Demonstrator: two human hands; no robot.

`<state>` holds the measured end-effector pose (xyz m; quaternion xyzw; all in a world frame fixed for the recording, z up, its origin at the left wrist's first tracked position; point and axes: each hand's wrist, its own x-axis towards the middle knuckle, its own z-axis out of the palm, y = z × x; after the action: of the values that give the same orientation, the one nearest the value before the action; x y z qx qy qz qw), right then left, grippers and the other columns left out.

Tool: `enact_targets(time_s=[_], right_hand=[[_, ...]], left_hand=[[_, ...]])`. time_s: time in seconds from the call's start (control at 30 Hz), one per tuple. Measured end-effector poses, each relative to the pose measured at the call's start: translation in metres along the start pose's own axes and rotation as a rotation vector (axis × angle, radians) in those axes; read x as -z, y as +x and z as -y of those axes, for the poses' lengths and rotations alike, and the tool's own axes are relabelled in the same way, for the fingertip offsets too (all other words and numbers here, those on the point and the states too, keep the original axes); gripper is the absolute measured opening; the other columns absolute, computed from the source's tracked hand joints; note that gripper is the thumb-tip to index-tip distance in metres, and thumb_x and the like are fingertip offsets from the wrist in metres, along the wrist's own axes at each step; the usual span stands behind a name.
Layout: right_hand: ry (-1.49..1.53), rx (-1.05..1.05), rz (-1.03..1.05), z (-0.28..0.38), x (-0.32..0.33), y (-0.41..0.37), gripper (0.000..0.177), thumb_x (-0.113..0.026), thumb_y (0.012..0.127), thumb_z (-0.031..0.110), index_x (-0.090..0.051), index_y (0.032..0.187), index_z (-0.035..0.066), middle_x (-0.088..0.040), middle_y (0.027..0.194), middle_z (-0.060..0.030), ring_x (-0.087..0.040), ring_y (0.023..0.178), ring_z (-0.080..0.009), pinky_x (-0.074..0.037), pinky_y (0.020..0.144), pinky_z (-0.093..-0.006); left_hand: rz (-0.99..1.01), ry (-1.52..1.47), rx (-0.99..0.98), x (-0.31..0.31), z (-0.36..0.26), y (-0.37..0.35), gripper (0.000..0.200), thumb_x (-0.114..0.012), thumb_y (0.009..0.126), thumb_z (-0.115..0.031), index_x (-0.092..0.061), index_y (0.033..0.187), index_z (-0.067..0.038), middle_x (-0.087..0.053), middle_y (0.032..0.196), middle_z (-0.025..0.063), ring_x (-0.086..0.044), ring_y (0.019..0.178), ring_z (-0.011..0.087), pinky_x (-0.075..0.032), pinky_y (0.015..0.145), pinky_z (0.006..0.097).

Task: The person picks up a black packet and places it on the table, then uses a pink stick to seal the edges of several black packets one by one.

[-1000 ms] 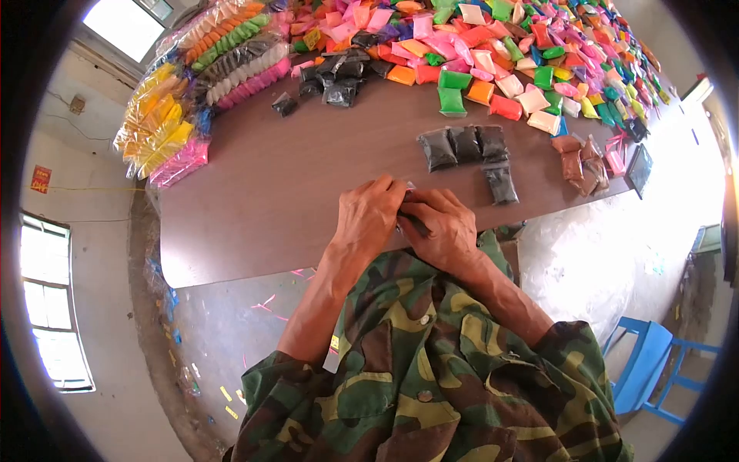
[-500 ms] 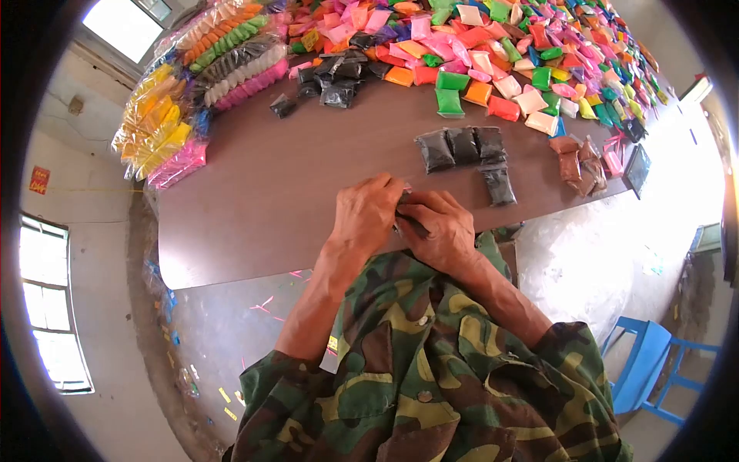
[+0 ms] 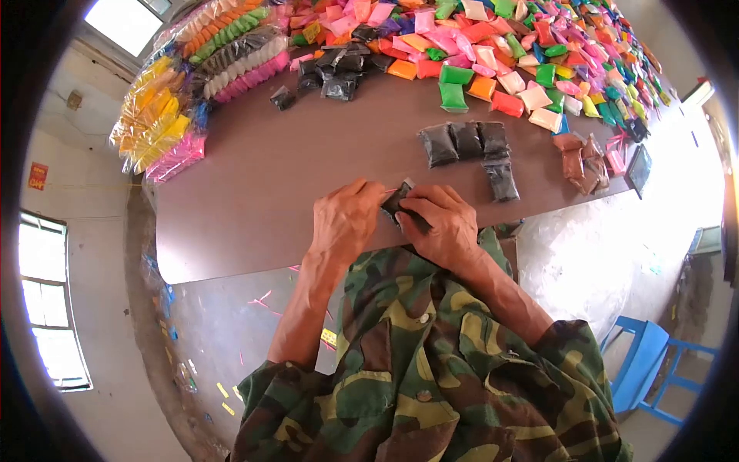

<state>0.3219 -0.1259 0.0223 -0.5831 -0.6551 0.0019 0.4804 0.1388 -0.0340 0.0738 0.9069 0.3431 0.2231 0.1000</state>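
Observation:
My left hand and my right hand meet at the near edge of a brown table. Between their fingertips they pinch a small black packet, tilted, with a pink strip at its top. Just beyond the hands a row of three black packets lies flat on the table, and one more black packet sits below the row's right end.
A heap of coloured packets covers the table's far side. Bundled packs in clear plastic lie at the far left corner. Brown packets and a dark tablet-like object sit at the right edge. A blue chair stands on the floor.
My left hand has slid a little to the left, away from the right hand, and the black packet now shows between the fingers. The view has shifted slightly.

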Motion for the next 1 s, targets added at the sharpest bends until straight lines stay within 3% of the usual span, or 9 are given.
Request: enact_targets(time_s=[0.53,0.73,1.0], right_hand=[[-0.001,-0.007,0.009,0.004,0.002,0.005,0.021,-0.090,0.081,0.013,-0.080,0.100,0.011,-0.076,0.106,-0.0036,-0.072,0.093,-0.0304,-0.062,0.080,-0.0417],[-0.011,-0.012,0.021,0.004,0.002,0.004,0.022,-0.091,0.082,0.012,-0.082,0.102,0.009,-0.076,0.106,-0.0054,-0.073,0.094,-0.0311,-0.061,0.082,-0.0424],[-0.022,0.042,-0.017,0.002,-0.001,0.004,0.015,-0.086,0.085,0.010,-0.081,0.099,0.011,-0.075,0.103,-0.0037,-0.072,0.092,-0.0302,-0.061,0.078,-0.0411]], left_hand=[[0.015,0.037,0.014,-0.005,0.003,-0.003,0.007,-0.073,0.102,-0.015,-0.078,0.103,-0.011,-0.076,0.097,0.0105,-0.076,0.085,0.0364,-0.059,0.071,0.0486],[-0.047,-0.099,0.160,0.005,-0.004,-0.019,0.006,-0.075,0.101,-0.014,-0.077,0.102,-0.009,-0.077,0.095,0.0132,-0.076,0.085,0.0382,-0.059,0.075,0.0487],[-0.179,-0.075,0.264,-0.015,0.006,-0.038,0.008,-0.078,0.099,-0.013,-0.073,0.099,-0.007,-0.075,0.087,0.0150,-0.075,0.077,0.0387,-0.057,0.067,0.0470]])
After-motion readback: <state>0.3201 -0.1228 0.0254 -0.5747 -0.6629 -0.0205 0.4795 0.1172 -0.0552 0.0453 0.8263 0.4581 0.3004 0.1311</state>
